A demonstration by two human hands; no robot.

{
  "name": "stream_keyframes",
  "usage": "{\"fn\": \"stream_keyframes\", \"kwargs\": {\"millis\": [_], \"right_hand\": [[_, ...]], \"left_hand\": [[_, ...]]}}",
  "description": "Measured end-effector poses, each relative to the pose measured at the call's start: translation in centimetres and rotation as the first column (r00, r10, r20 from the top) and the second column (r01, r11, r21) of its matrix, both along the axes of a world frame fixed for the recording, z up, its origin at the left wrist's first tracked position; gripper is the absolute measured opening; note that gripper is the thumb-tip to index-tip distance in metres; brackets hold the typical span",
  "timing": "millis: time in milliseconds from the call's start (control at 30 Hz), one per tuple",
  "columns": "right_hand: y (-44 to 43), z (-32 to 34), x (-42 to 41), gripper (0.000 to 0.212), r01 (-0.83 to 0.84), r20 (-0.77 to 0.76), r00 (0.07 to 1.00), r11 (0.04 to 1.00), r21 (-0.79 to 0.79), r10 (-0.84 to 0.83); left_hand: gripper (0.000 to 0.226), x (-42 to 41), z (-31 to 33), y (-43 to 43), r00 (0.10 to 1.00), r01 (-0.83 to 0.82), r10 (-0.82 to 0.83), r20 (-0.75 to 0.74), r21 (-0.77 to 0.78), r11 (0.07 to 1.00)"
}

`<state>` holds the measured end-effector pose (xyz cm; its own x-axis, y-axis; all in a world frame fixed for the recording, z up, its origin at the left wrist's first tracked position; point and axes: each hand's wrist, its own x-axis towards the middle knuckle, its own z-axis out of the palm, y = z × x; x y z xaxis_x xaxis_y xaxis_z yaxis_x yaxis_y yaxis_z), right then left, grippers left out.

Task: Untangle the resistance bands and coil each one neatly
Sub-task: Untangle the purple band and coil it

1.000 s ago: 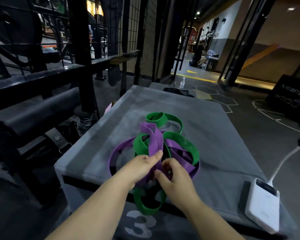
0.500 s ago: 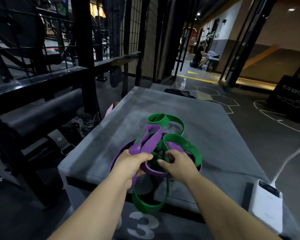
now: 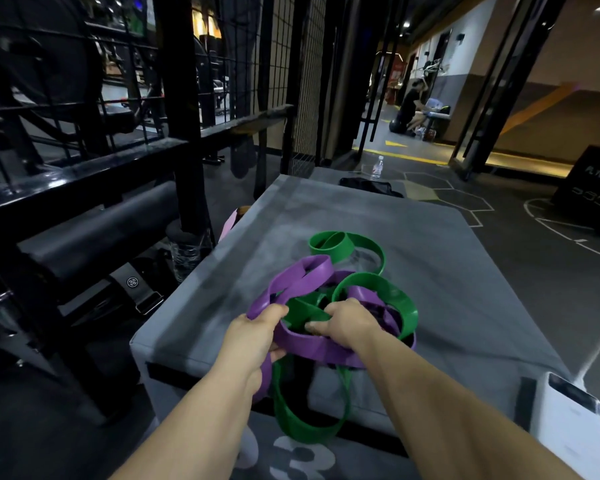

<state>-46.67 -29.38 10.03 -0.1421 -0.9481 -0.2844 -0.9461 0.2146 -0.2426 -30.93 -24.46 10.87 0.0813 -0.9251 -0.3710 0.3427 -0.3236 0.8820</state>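
A purple resistance band [image 3: 305, 275] and a green resistance band [image 3: 368, 244] lie knotted together near the front edge of a grey plyo box [image 3: 447, 271]. One green loop hangs over the box's front face, above a white "3". My left hand [image 3: 257, 336] is closed around a purple strand at the left of the tangle. My right hand [image 3: 345, 322] reaches into the middle, fingers curled around green and purple strands; which one it grips I cannot tell.
A white power bank [image 3: 568, 431] with a cable lies at the box's front right corner. A black steel rack [image 3: 181, 133] and padded roller [image 3: 94, 233] stand close on the left. A water bottle [image 3: 377, 167] stands on the floor beyond. A person sits far back.
The purple loop has been drawn up and leftward out of the tangle by my left hand. My right hand has pushed deeper into the middle of the bands.
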Motion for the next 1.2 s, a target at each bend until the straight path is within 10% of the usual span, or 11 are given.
{"fn": "stream_keyframes", "kwargs": {"millis": [267, 633, 933, 1200], "right_hand": [[-1.2, 5.6, -3.8, 0.046, 0.346, 0.364, 0.906, 0.872, -0.345, -0.215], [-3.2, 13.2, -11.1, 0.047, 0.698, 0.625, 0.682, 0.591, -0.403, -0.379], [-2.5, 8.8, -9.9, 0.064, 0.354, 0.337, 0.906, 0.894, -0.276, -0.254], [-1.0, 4.5, -7.5, 0.058, 0.121, -0.233, 0.941, 0.884, -0.451, -0.247]], "left_hand": [[0.015, -0.1, 0.7, -0.6, 0.982, -0.047, 0.069, 0.173, -0.127, 0.991], [0.03, 0.8, 0.4, -1.3, 0.869, 0.095, -0.034, 0.494, -0.099, 0.991], [0.039, 0.3, -0.3, -1.1, 0.558, 0.292, -0.189, 0.808, 0.023, 0.956], [0.042, 0.9, -0.9, -2.0, 0.497, 0.204, -0.14, 0.856, 0.042, 0.978]]}}
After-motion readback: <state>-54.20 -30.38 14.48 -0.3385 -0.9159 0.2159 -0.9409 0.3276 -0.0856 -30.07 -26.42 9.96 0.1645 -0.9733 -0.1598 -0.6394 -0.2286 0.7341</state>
